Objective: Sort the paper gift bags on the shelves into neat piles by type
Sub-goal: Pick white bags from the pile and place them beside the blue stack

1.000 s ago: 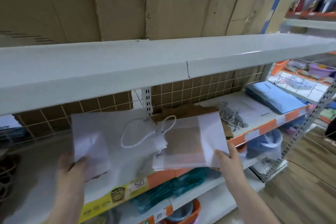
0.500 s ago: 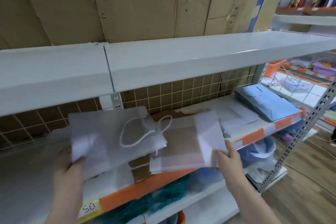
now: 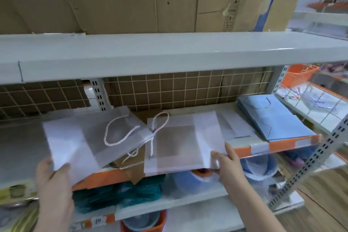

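Observation:
My left hand (image 3: 53, 177) grips the near corner of a flat white translucent gift bag (image 3: 79, 137) with a white rope handle, held just above the middle shelf (image 3: 278, 145). My right hand (image 3: 228, 162) pinches the near right corner of a second white bag (image 3: 180, 143), whose rope handle crosses the first bag's. Both bags overhang the shelf's orange front edge. Brown paper bags (image 3: 131, 169) lie underneath them. A neat pile of blue gift bags (image 3: 273, 118) rests at the shelf's right end, with more white bags (image 3: 231, 124) beside it.
A white upper shelf (image 3: 169, 51) juts out above, backed by cardboard sheets (image 3: 150, 0). A wire grid (image 3: 169, 88) closes the back. Lower shelves hold teal items (image 3: 120, 194) and blue and orange plastic tubs (image 3: 190, 177). A perforated metal upright (image 3: 308, 158) stands at right.
My view has shifted rightward along the shelving, so the blue pile sits nearer. Both hands keep their hold on the white bags, carrying them right along the middle shelf.

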Demonstrator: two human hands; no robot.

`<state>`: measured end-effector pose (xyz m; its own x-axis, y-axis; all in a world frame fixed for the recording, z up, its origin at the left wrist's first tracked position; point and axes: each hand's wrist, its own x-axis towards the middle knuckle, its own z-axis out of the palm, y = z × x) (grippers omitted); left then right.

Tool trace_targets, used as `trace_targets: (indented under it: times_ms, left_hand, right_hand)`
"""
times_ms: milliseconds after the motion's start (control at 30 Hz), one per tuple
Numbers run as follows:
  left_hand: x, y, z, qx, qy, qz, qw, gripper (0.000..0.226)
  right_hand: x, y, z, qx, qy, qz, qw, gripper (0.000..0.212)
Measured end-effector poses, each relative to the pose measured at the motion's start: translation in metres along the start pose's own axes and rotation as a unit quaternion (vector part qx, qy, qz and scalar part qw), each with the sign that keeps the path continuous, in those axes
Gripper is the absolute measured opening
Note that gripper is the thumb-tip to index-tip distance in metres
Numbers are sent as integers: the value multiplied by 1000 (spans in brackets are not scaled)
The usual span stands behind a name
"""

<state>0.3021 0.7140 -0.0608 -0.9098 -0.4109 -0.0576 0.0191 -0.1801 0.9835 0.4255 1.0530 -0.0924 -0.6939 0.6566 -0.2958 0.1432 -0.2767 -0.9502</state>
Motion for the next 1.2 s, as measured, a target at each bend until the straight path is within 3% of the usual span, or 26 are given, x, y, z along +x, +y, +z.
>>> trace_targets:
  times_ms: [167, 300, 367, 533, 700, 900, 1000, 1200]
  left_hand:
    - [-12, 11, 8, -18, 55, 6, 998, 41]
    - [2, 15, 5, -69, 87, -12, 994, 30]
    - [9, 14, 1, -82, 92, -54, 991, 42]
    - [9, 24, 6, -68, 107, -17, 992, 36]
    - [17, 26, 9, -26, 116, 20, 993, 34]
    - [27, 21, 30, 0, 42, 21, 999, 38]
    - [23, 15, 45, 2, 33, 23, 999, 38]
    - [6, -4, 77, 12, 36, 13, 999, 36]
  right_hand:
    - [10, -11, 7, -54, -103, 41, 992, 35]
    - [8, -14, 16, -38, -197, 82, 976, 37]
    - [10, -19, 19, -36, -248, 89, 964, 38]
    - [20, -27, 30, 9, -326, 103, 940, 35]
    - [42, -22, 51, 86, -241, 84, 963, 41]
    - [72, -31, 19, 145, -109, 64, 981, 41]
    - [84, -36, 3, 162, -52, 64, 983, 59]
    - [123, -47, -38, 140, -13, 51, 989, 63]
